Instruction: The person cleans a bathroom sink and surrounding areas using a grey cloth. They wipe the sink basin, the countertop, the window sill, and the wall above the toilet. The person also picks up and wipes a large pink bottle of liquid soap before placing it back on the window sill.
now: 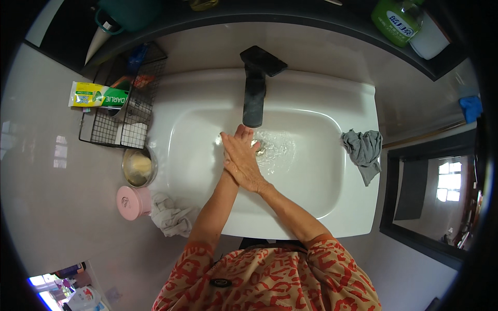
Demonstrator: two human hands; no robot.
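Under the black faucet (254, 103) my two hands meet over the white washbasin (311, 181). My left hand (246, 133) is underneath, its fingers stretched toward the spout and its thumb out to the right. Across it lies my right hand (241, 161), flat, with its fingers extended up and to the left; it hides most of the left palm and wrist. Neither hand shows an object in it. Water ripples in the basin around the drain (259, 149), just right of my fingertips.
A grey cloth (363, 150) hangs on the basin's right rim. At the left are a wire basket (136, 111) with a toothpaste tube (98, 95), a metal bowl (136, 179), a pink round container (133, 202) and a pale cloth (170, 215). A dark shelf (311, 27) holds a green bottle (395, 23).
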